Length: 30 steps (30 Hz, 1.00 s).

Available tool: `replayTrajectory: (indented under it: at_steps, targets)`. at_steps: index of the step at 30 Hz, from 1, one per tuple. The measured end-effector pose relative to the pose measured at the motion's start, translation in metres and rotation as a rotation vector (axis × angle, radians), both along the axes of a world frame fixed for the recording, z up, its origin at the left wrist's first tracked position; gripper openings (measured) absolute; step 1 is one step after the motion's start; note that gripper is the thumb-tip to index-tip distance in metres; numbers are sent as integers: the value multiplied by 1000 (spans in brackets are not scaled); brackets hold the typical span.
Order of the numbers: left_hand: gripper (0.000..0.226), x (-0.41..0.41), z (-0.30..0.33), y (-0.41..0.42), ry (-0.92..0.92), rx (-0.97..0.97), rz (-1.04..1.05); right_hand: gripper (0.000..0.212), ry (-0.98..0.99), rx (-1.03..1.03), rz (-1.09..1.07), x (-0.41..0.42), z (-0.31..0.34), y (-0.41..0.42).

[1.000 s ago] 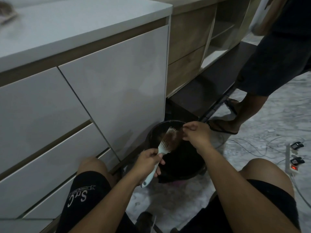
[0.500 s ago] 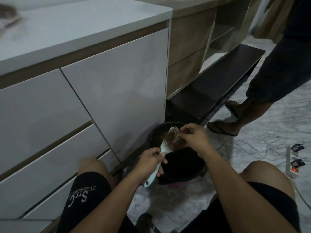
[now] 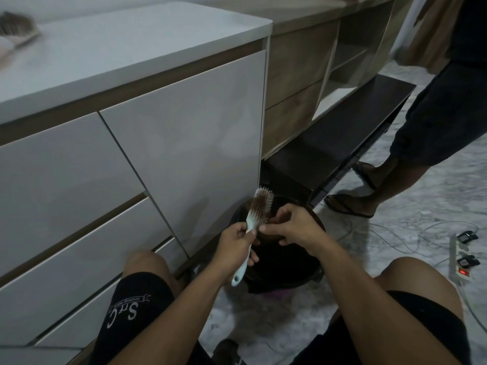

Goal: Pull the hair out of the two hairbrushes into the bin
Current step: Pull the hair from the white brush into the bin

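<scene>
1. White cabinet [image 3: 171, 143], drawers & doors, filling the left; I'm crouching in front of it w/ knees apart.
2. Marble floor [image 3: 411, 233], cables and a power strip [image 3: 459, 262] lying at right; a second person's legs [image 3: 411, 159] standing past it.
3. Black bin [image 3: 284, 270] sitting on the floor btwn my knees, against the cabinet base; both my hands are hanging over its opening.
4. My left hand [image 3: 234, 248] is clenching the handle of a white hairbrush [image 3: 254, 227], head tilting up, bristles facing right, brown hair [image 3: 259, 204] matted thru the pins.
5. My right hand [image 3: 292, 226] is pinching at the lower edge of the brush head, thumb & forefinger closed together; can't tell how much hair they're gripping.
6. Second hairbrush [image 3: 15, 30], blurry, lying on the cabinet top at far left, well apart from me.
</scene>
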<state>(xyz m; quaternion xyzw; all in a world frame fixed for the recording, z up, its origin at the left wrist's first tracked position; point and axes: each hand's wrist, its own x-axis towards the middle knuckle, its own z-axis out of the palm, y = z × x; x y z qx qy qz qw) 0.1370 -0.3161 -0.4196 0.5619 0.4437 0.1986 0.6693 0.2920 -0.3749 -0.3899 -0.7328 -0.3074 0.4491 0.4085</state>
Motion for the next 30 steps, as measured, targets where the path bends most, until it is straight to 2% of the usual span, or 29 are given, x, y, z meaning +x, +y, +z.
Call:
replayTrajectory:
  at_steps: [3, 7, 12, 18, 21, 25, 28, 30]
  targets:
    - [10, 4, 1, 0, 6, 26, -1, 39, -96, -14, 35, -1, -2, 1]
    - [9, 4, 3, 1, 9, 24, 30, 30, -125, -49, 28, 4, 0, 2]
    - [22, 3, 7, 4, 22, -35, 76, 17, -102, -76, 41, 7, 6, 1]
    - [28, 4, 10, 3, 80, 48, 81, 31, -111, -83, 208, -2, 16, -5]
    - [29, 4, 12, 2, 77, 56, 66, 25, -125, -37, 239, -2, 16, -6]
    - [32, 2, 12, 4, 102, 26, 89, 5, -195, 14, 94, 4, 10, -2]
    - [32, -1, 12, 6, 102, -3, 90, 11, -200, 38, -120, 13, 5, 1]
    - [30, -2, 14, 4, 101, -5, 66, 16, -158, 46, -189, 14, 3, 2]
